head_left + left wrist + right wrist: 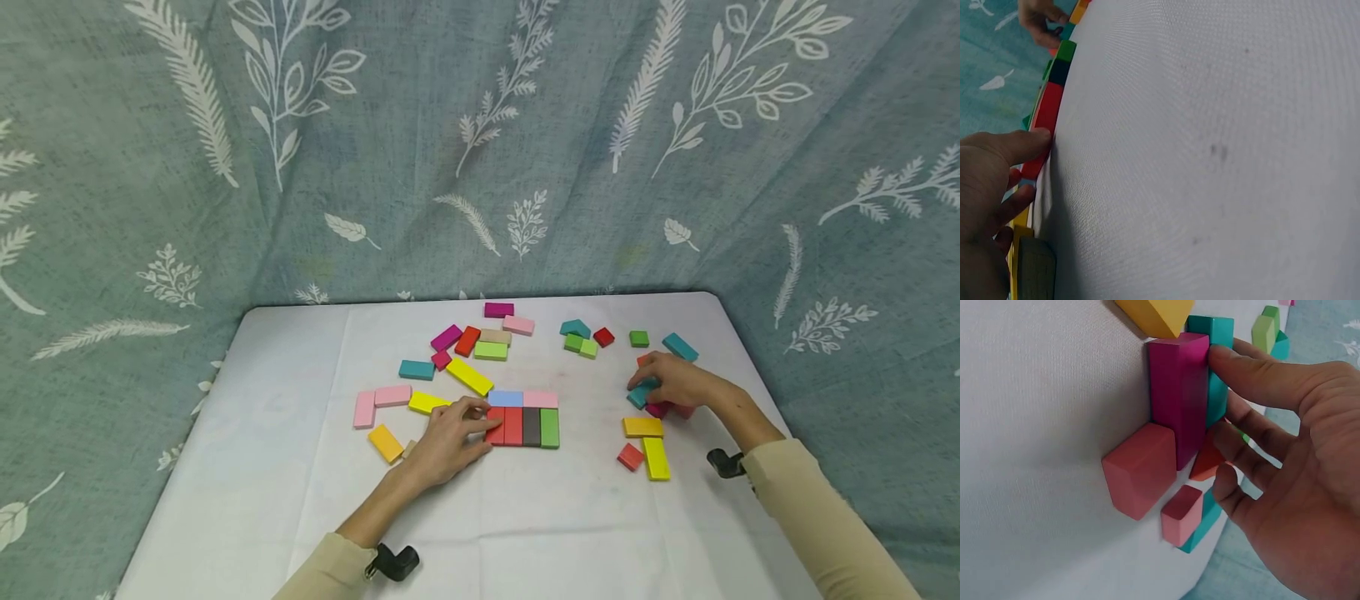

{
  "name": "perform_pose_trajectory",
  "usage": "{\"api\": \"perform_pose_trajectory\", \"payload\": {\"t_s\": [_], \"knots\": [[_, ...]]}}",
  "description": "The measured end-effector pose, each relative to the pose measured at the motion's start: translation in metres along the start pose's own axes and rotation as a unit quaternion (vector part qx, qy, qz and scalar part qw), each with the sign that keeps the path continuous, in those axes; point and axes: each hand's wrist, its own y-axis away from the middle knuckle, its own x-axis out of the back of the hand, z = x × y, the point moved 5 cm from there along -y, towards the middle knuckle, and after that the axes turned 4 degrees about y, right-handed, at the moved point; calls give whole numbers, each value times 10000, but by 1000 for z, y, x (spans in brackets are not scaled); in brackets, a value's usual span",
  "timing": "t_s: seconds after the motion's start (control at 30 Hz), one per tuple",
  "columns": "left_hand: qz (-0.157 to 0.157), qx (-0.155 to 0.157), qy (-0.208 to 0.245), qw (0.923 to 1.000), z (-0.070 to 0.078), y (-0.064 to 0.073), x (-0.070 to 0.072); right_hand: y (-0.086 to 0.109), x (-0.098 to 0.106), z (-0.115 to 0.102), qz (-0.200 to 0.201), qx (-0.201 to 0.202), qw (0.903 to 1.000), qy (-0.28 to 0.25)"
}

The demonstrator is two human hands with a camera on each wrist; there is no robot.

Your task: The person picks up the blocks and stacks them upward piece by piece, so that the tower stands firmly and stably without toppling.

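In the head view, my left hand (448, 437) is at the left end of a flat row of blocks. Its thumb and fingers hold the outer red block (494, 435). Beside that lie a second red block (513, 427), a black block (532, 427) and a green block (550, 428). A blue block (506, 398) and a pink block (540, 399) line their far side. My right hand (675, 381) pinches a teal block (1220, 381) between thumb and finger. Against it stands a magenta block (1175, 394), with a salmon-red block (1141, 469) close by.
Loose blocks surround the row, including yellow (469, 377), teal (417, 370) and pink (364, 410) ones. Near the right hand lie an orange-yellow block (642, 427), a yellow block (656, 459) and a red block (630, 456). A patterned curtain (405, 150) hangs behind the white-covered table (225, 467).
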Motion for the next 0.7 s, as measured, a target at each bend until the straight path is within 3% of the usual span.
{"api": "perform_pose_trajectory", "payload": {"t_s": [0.23,0.5,0.7], "knots": [[59,-39,23,10000,1,0,0,-4,2,-2,285,151,9995,-74],[79,-109,34,9999,2,0,1,-9,-1,-4,210,37,9990,-389],[-76,34,38,10000,1,0,1,-12,0,-14,469,369,9956,-723]]}}
